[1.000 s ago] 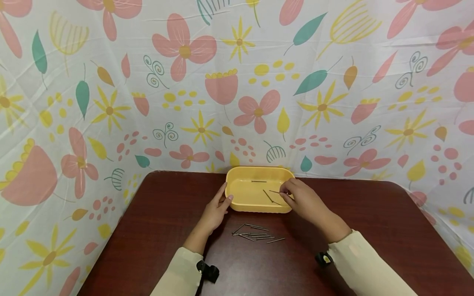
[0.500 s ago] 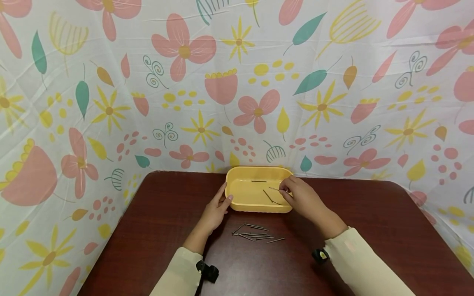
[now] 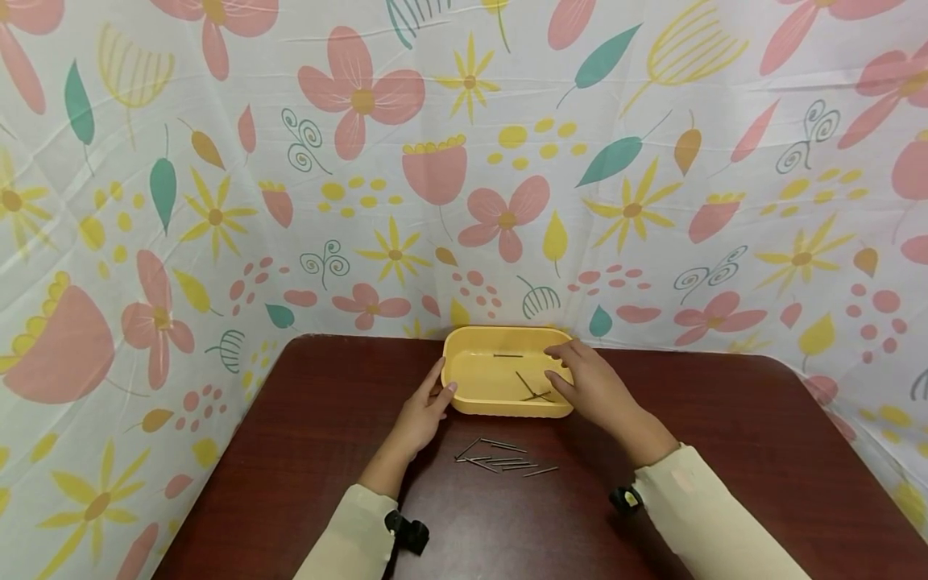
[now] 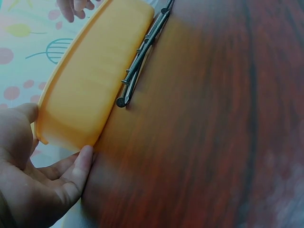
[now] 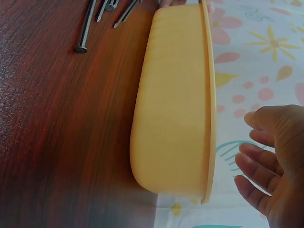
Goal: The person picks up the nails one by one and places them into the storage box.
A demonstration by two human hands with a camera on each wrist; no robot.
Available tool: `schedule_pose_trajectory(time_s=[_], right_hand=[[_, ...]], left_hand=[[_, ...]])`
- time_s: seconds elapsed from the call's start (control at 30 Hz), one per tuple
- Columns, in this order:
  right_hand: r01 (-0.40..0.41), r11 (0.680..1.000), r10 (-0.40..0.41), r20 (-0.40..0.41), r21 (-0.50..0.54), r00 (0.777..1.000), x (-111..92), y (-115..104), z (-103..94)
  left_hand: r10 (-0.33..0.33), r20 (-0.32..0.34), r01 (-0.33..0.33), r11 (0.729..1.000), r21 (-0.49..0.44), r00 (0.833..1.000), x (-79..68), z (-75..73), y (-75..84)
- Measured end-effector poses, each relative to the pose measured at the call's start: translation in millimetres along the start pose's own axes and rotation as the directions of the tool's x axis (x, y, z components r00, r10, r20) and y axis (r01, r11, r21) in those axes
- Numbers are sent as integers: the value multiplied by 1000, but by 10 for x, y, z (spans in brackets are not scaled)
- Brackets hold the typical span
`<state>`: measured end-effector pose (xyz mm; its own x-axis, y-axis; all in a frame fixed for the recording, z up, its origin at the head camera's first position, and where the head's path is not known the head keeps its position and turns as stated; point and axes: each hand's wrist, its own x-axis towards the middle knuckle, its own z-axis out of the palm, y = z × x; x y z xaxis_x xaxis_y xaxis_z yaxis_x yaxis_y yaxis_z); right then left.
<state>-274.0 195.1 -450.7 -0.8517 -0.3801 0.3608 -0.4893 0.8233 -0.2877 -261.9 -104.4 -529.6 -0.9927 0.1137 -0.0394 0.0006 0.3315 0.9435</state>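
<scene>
Your R hand (image 3: 590, 384) is over the R end of the yellow tray (image 3: 511, 409), thumb & fingers parted w/ a clear gap, nothing held. Your L hand (image 3: 422, 415) has hold of the tray's L end, thumb toward the near side, fingers round the end wall. Key relation, I'd say: the loose nails (image 3: 505, 461) lie on the dark red-brown table (image 3: 326, 451) b/w you & the tray, i.e. back toward you & a bit L of the R fingers, w/ the tray's near wall in b/w. Their long axes run mostly L–R, a few slanted, some crossing, so approx. in line w/ the tray's long side. L hand is nearer to them but busy w/ the tray; R is the free one. More nails (image 3: 525, 383) are in the tray: one lies L–R toward the far wall, others cross near the front R, just below & L of your R thumb; exact no. there is hard to tell. Looks: slim, straight, grey metal w/ a dull shine, flat round heads; pointed tips show in the R wrist view.
</scene>
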Motion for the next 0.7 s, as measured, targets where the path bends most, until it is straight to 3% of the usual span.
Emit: schedule_pose_trajectory(time_s=[0.7], right_hand=[[6, 1000, -6, -3, -3, 1000, -68, 49, 12]], left_hand=[[-10, 11, 10, 999, -32, 1000, 8, 2, -4]])
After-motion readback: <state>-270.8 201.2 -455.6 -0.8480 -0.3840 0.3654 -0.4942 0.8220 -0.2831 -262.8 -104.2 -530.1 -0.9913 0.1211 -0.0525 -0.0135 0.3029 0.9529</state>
